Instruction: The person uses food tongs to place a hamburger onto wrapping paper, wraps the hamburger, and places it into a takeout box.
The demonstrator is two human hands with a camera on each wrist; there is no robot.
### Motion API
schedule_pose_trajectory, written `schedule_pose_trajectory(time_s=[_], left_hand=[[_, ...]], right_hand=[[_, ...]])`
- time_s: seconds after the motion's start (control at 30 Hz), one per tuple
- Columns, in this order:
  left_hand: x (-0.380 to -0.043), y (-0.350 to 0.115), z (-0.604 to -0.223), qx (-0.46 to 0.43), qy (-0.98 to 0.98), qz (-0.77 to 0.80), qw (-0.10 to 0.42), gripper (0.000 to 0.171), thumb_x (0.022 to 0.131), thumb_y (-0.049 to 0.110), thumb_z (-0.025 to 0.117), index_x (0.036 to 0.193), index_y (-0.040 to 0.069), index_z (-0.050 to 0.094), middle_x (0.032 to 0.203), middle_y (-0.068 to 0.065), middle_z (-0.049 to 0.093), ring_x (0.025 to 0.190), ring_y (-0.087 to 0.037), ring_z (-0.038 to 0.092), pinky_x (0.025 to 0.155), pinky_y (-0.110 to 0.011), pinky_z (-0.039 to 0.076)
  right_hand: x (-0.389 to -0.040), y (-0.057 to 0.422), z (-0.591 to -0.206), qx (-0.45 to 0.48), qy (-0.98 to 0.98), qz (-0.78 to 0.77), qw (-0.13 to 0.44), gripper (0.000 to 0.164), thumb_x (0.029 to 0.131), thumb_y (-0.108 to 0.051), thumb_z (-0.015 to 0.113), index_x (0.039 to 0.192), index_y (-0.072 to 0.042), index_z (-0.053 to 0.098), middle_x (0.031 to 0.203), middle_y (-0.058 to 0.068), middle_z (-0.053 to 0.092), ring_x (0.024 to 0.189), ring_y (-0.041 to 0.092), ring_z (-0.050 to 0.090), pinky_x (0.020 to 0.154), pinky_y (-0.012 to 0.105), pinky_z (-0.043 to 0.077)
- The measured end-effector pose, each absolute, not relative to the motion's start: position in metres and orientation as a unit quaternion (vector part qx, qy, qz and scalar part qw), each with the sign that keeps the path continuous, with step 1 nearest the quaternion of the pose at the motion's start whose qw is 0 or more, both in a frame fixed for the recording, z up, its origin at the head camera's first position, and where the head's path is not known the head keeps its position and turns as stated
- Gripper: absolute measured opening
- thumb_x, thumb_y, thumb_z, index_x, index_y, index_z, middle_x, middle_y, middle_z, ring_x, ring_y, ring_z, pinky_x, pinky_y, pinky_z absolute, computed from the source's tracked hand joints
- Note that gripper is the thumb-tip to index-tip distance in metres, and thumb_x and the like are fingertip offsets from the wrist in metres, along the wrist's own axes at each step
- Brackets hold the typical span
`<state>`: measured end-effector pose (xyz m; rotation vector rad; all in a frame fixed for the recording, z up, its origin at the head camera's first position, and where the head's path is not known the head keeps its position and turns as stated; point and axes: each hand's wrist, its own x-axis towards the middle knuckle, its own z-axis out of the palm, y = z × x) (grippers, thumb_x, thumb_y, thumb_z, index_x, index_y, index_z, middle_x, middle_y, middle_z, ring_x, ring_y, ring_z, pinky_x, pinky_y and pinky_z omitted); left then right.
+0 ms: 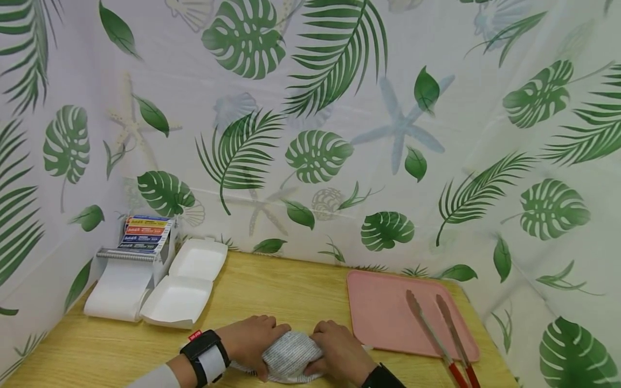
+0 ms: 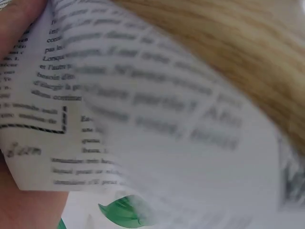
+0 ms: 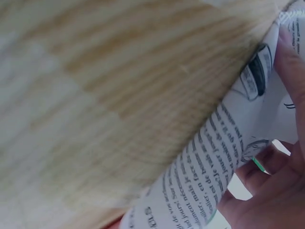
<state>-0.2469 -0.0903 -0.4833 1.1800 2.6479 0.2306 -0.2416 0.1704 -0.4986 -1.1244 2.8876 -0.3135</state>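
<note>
A bundle wrapped in newsprint-patterned paper lies on the wooden table at the near edge of the head view. My left hand grips its left side, fingers bent over the paper. From the other side my right hand holds it, thumb and fingers around the paper. In the left wrist view a loose flap of the printed paper rises close to the camera, beside part of the left hand. The right wrist view has a folded paper edge under the right thumb. Whatever is inside the wrap is hidden.
A pink tray stands at the right, with red-handled tongs lying across its near edge. At the left are an open white clamshell container and a dispenser of stacked colourful boxes with a white sheet. A leaf-patterned curtain backs the table.
</note>
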Motion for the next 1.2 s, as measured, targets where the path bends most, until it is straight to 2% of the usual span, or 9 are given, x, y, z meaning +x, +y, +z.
schedule_pose_trajectory(time_s=[0.17,0.27,0.4,0.53,0.67,0.77,0.9,1.03,1.2], left_hand=[[-0.247,-0.091,-0.483,0.397,0.899,0.104,0.149,0.091,0.074,0.039,0.091,0.149,0.018,0.044,0.116,0.004,0.056,0.100,-0.007,0.052,0.090,-0.029,0.050],[-0.249,-0.090,-0.484,0.398,0.899,0.101,0.150,0.090,0.073,0.038,0.093,0.148,0.021,0.046,0.112,0.005,0.056,0.095,-0.007,0.054,0.087,-0.027,0.050],[-0.251,-0.087,-0.485,0.405,0.902,0.082,0.125,0.094,0.067,0.043,0.094,0.146,0.021,0.048,0.108,0.005,0.058,0.092,-0.008,0.058,0.085,-0.026,0.052],[-0.251,-0.088,-0.487,0.422,0.899,0.065,0.103,0.097,0.068,0.050,0.091,0.148,0.018,0.047,0.108,0.004,0.058,0.092,-0.008,0.059,0.085,-0.027,0.052],[-0.249,-0.093,-0.490,0.435,0.891,0.068,0.108,0.098,0.077,0.068,0.075,0.152,0.015,0.041,0.115,0.001,0.058,0.097,-0.010,0.057,0.085,-0.033,0.053],[-0.246,-0.095,-0.489,0.431,0.891,0.079,0.118,0.096,0.083,0.077,0.060,0.154,0.015,0.039,0.121,0.000,0.057,0.102,-0.012,0.056,0.087,-0.037,0.052],[-0.240,-0.094,-0.487,0.419,0.896,0.087,0.116,0.088,0.089,0.074,0.055,0.153,0.016,0.041,0.120,0.000,0.055,0.104,-0.012,0.055,0.090,-0.037,0.050],[-0.239,-0.092,-0.488,0.415,0.900,0.077,0.106,0.085,0.088,0.075,0.055,0.151,0.018,0.043,0.117,0.002,0.055,0.106,-0.011,0.053,0.093,-0.038,0.049],[-0.244,-0.090,-0.491,0.415,0.902,0.079,0.088,0.083,0.085,0.078,0.056,0.146,0.022,0.050,0.119,0.004,0.054,0.110,-0.012,0.051,0.097,-0.040,0.048]], right_hand=[[-0.238,0.173,-0.501,-0.350,0.927,-0.138,0.009,0.043,0.071,-0.052,0.087,0.096,-0.020,0.074,0.096,-0.009,0.063,0.083,0.006,0.057,0.071,0.026,0.051],[-0.235,0.176,-0.500,-0.338,0.930,-0.144,0.012,0.042,0.072,-0.053,0.086,0.099,-0.023,0.073,0.097,-0.012,0.062,0.085,0.004,0.057,0.077,0.032,0.052],[-0.234,0.177,-0.500,-0.331,0.935,-0.130,0.005,0.044,0.071,-0.054,0.086,0.101,-0.025,0.072,0.097,-0.014,0.062,0.088,0.005,0.057,0.086,0.041,0.050],[-0.234,0.176,-0.501,-0.322,0.936,-0.139,0.009,0.043,0.070,-0.052,0.088,0.100,-0.025,0.073,0.094,-0.014,0.062,0.085,0.005,0.057,0.080,0.037,0.050],[-0.233,0.176,-0.504,-0.310,0.936,-0.165,0.013,0.042,0.069,-0.049,0.088,0.100,-0.025,0.073,0.092,-0.012,0.061,0.082,0.006,0.055,0.070,0.029,0.047],[-0.232,0.177,-0.506,-0.308,0.935,-0.177,0.012,0.042,0.070,-0.051,0.087,0.100,-0.025,0.073,0.092,-0.011,0.060,0.082,0.008,0.054,0.068,0.026,0.045],[-0.231,0.183,-0.505,-0.296,0.936,-0.185,0.031,0.045,0.072,-0.054,0.085,0.106,-0.026,0.074,0.096,-0.011,0.060,0.085,0.008,0.053,0.072,0.030,0.045],[-0.229,0.191,-0.504,-0.272,0.945,-0.177,0.042,0.048,0.074,-0.052,0.085,0.111,-0.024,0.075,0.098,-0.013,0.059,0.089,0.009,0.054,0.078,0.037,0.046],[-0.228,0.194,-0.504,-0.289,0.942,-0.169,0.007,0.040,0.074,-0.052,0.084,0.102,-0.024,0.076,0.096,-0.013,0.060,0.087,0.008,0.054,0.075,0.032,0.046]])
